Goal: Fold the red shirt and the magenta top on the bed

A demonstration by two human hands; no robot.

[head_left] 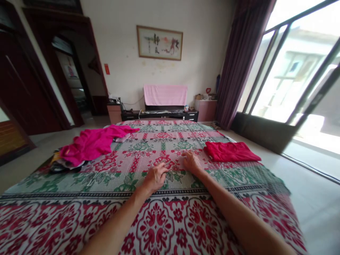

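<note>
A folded red cloth [232, 151] is lying on the floral bedspread [156, 226], right of the right hand [191, 163], whose empty fingers are curving apart. Whether the left hand [158, 176] is pinching anything, I can't tell. Both seem to be hovering ungripped; taking that cloth would call for reaching right. A magenta garment [90, 143] is half-hiding other clothes [68, 168].

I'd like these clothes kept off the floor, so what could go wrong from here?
The folded red cloth lies right by the right edge of the patterned cover, so a nudge from the right hand might tip it onto the floor.
The loose pink heap, near the left edge, could slide off if disturbed.
If the hands drag the cover, both might shift.
</note>
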